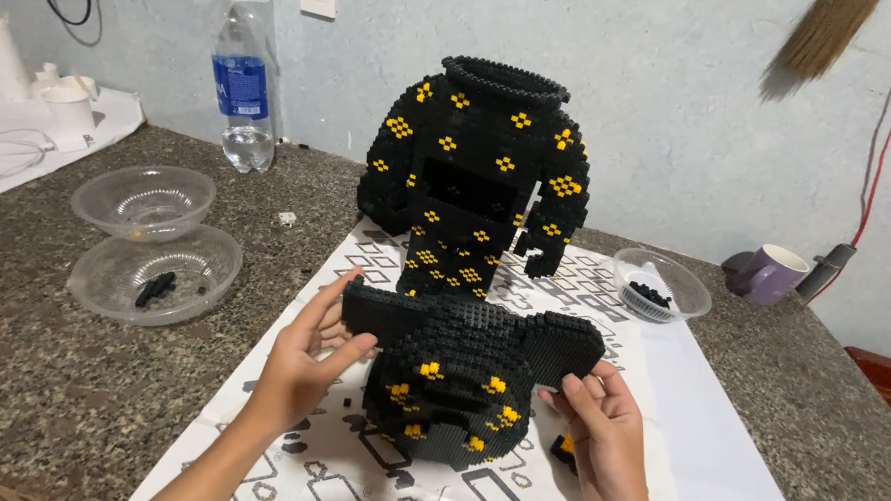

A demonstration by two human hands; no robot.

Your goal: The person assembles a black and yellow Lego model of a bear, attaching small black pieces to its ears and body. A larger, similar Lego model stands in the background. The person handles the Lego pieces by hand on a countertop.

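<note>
You hold the black-and-yellow brick head section point(460, 381) on the printed sheet point(660, 390): left hand point(306, 360) grips its 9 o'clock edge, right hand point(603, 418) its 3 o'clock corner. The brick torso point(474, 172) stands at 12 o'clock. Judged step: positioning; next calls for a level lift.

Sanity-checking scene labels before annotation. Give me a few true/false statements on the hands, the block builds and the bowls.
1. Both hands touch the near block piece. True: left hand on its left end, right hand at its right.
2. The tall block model lies flat. False: it stands upright behind the near piece.
3. The purple mug stands at the right. True.
4. The water bottle lies on its side. False: it stands upright by the wall.
5. The two left bowls are stacked. False: they sit side by side.
</note>
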